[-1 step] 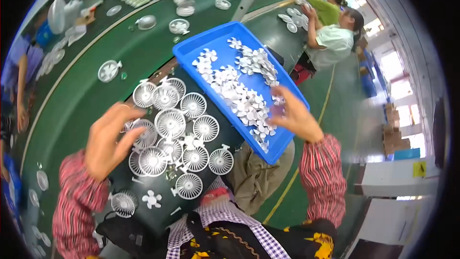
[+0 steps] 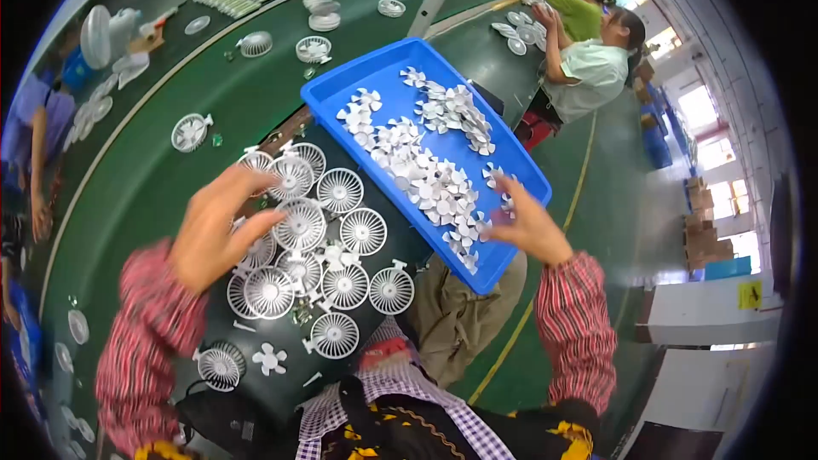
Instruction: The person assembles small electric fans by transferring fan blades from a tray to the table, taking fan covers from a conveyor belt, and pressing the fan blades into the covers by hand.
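**Fan guards (image 2: 301,224) crowd the dark bench (image 2: 409,243)**

Nearest lies a loose blade (image 2: 269,359); the blue tray (image 2: 388,77) of white fan blades (image 2: 434,187) slants along the right side. Farther off: green conveyor (image 2: 136,179), co-workers (image 2: 601,68).

A red patch (image 2: 388,353) bears lettering; the distant yellow sign (image 2: 750,295) is unreadable.

Left hand (image 2: 213,230), thumb and fingers apart, is at the guards; right hand (image 2: 537,230), spread, above the blades. I cannot tell if either touches.

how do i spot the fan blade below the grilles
From the big blue tray, go down and left to the cluster of round white grilles. Below them, right of a separate grille, lies the fan blade. Unlike its slatted neighbours, it has open petals.
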A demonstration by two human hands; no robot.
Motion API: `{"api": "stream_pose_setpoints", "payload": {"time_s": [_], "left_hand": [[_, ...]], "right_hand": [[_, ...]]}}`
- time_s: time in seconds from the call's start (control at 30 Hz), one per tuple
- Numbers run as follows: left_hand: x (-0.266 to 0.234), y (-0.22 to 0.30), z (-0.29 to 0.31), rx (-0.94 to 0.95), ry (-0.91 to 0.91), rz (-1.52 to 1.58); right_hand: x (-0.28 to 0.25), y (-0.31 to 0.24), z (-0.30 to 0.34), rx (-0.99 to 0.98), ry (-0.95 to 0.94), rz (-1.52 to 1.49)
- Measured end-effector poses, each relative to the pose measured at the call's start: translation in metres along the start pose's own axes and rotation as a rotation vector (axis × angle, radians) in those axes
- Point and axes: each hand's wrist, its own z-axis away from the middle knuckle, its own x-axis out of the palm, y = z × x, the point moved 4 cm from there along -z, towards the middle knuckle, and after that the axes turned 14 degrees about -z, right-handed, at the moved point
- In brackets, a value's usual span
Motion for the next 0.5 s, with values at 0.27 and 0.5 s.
{"api": "stream_pose_setpoints", "payload": {"time_s": [0.27,0.5], "left_hand": [[0.206,-0.088,-0.202,-0.185,-0.573,-0.482],[0.243,-0.084,-0.200,-0.081,-0.944,-0.333]], "right_hand": [[0.051,0.170,0.001,0.091,0.143,0.186],[0.089,0.150,-0.067,0.120,0.170,0.041]]}}
